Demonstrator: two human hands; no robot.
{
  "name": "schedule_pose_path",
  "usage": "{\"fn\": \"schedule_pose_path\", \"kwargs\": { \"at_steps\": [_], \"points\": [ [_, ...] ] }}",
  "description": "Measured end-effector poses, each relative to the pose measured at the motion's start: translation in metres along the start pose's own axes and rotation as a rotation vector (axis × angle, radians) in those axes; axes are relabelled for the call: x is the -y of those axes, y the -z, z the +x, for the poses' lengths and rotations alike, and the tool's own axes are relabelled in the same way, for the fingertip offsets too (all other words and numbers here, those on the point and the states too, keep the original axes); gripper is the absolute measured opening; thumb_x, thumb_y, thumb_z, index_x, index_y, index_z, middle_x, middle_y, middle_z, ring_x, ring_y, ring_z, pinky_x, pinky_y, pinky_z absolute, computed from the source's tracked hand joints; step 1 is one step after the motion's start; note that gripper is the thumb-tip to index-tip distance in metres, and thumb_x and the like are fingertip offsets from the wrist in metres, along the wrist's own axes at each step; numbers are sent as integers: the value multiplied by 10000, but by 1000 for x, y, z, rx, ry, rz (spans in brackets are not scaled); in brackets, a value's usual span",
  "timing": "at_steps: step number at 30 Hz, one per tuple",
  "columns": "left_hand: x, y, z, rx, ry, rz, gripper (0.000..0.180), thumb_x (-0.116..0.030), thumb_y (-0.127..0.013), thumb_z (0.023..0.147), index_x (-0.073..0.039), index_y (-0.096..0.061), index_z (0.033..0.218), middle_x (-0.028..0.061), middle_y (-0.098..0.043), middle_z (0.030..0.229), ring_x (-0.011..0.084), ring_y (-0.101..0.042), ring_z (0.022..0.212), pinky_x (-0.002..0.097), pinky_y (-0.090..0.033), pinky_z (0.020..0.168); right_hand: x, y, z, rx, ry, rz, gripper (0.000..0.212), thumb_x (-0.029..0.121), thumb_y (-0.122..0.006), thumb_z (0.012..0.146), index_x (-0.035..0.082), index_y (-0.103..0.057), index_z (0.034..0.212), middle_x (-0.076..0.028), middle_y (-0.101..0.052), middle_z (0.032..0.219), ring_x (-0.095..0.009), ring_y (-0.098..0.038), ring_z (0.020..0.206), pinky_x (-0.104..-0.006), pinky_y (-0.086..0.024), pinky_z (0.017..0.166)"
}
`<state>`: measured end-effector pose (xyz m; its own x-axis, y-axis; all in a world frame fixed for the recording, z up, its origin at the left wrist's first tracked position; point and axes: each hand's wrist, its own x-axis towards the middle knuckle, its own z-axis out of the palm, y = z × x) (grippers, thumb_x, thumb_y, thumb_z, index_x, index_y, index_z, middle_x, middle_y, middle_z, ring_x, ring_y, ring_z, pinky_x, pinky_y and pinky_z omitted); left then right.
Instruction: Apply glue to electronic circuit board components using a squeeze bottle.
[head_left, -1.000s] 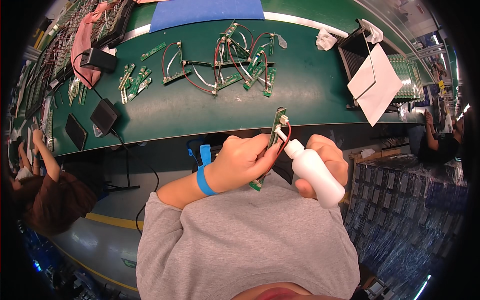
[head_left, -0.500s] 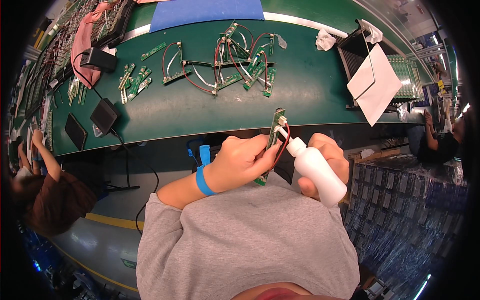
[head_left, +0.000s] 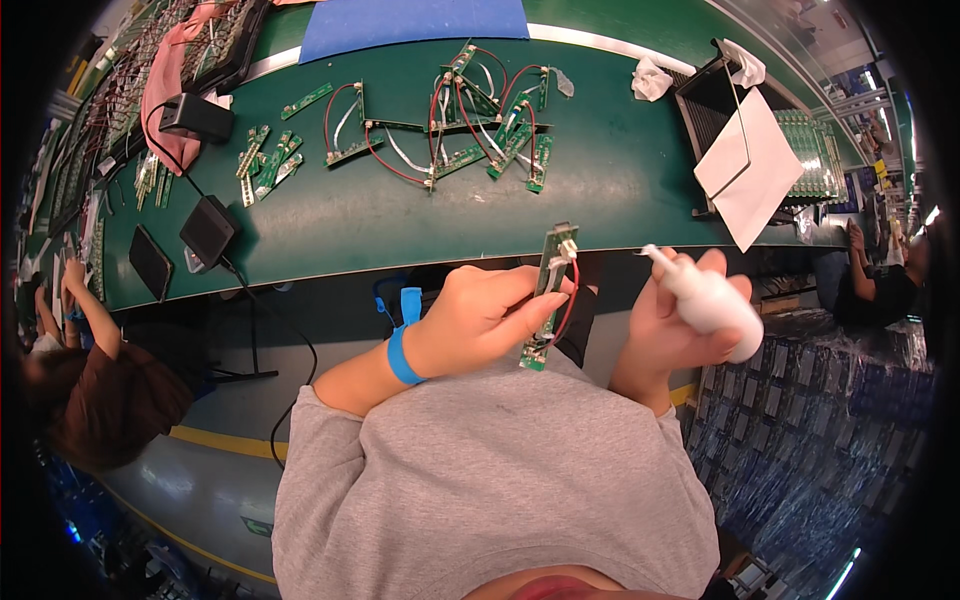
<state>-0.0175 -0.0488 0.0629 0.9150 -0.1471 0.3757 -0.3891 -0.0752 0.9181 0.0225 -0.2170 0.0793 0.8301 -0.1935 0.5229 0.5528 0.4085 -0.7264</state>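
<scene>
My left fingers (head_left: 525, 318) pinch the green circuit board (head_left: 551, 258) mid-length before the counter (head_left: 600, 215) so its white connector (head_left: 568, 249) sits bare, while my right fingers (head_left: 710, 347) hold a blurred, probably squeezable, white nozzle bottle (head_left: 712, 305) apart.

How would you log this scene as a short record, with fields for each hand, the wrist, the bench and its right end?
Left hand: pinches a green circuit board with a red wire
Right hand: holds a white bottle, nozzle apart from the board
Left wrist: blue strap
Bench: wired boards in the middle, loose strips to their left
Right end: black rack, white sheet, crumpled tissue
</scene>
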Motion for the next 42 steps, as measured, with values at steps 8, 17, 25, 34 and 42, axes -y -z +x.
{"fn": "schedule_pose_path", "kwargs": {
  "at_steps": [8, 17, 25, 34, 42],
  "points": [
    [4, 10, 9, 389, 536, -632, 196, -163, -485, 858, -11, -604, 893, -40, -459, 487, 4, -415, 421, 163, -296, 379, -8, 0, 27, 161, -672, 654, 471, 560, -493, 745, 95, -417, 741, -81, -430, 871, -106, -319, 462, -228, -257, 411],
    [11, 15, 15, 534, 632, -787, 235, -198, -508, 848, 8, -620, 829, -50, -442, 489, -4, -355, 384, 155, -271, 376, -28, -4, 27, 313, -863, 749, 509, 621, -360, 775, 157, -523, 906, -199, -516, 844, -67, -293, 322, -176, -213, 277],
    [16, 12, 14, 562, 621, -868, 250, -213, -514, 843, 11, -624, 823, -52, -445, 491, -5, -351, 383, 151, -269, 378, -27, -7, 17, 124, -946, 784, 524, 584, -364, 797, 64, -427, 801, -134, -459, 696, -74, -370, 305, -180, -254, 270],
    [26, 14, 10, 484, 607, -772, 251, -214, -485, 859, 5, -607, 872, -34, -460, 503, 5, -371, 396, 153, -283, 371, -20, -6, 17, 182, -785, 683, 501, 571, -372, 799, 70, -373, 773, -113, -427, 608, -85, -354, 272, -194, -278, 205],
    [52, 22, 7, 297, 598, -636, 165, -143, -473, 835, 2, -550, 839, 27, -535, 659, 63, -472, 541, 180, -373, 496, -21, -5, 13, 152, -503, 275, 534, 609, -359, 775, 75, -347, 763, -145, -493, 624, -85, -346, 273, -206, -288, 209]
  ]
}}
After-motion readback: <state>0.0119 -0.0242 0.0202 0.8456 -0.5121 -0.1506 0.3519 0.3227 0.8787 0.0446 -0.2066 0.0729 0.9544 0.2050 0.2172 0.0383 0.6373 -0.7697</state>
